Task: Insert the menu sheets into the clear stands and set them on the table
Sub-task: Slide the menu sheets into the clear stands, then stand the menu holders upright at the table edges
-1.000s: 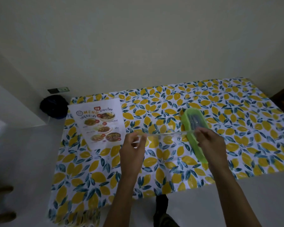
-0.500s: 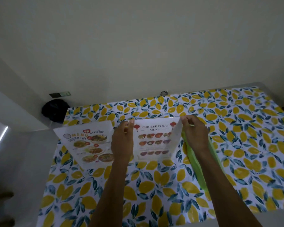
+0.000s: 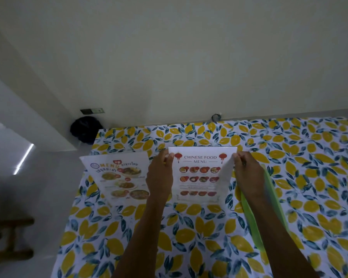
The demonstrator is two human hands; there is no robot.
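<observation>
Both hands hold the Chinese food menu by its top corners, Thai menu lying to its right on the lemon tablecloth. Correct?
Not quite. The head view shows the Thai menu lying to the left of the Chinese food menu, not the right. The left hand and right hand do grip its top corners.

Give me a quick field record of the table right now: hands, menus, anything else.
left hand: pinching the top left corner of the Chinese menu
right hand: pinching the menu's top right corner, where a sheet edge curls forward
Chinese menu: held upright, facing the camera; a clear stand around it is hard to confirm
Thai menu: to the left, not held
green tray: on the tablecloth, partly behind the right forearm
</observation>
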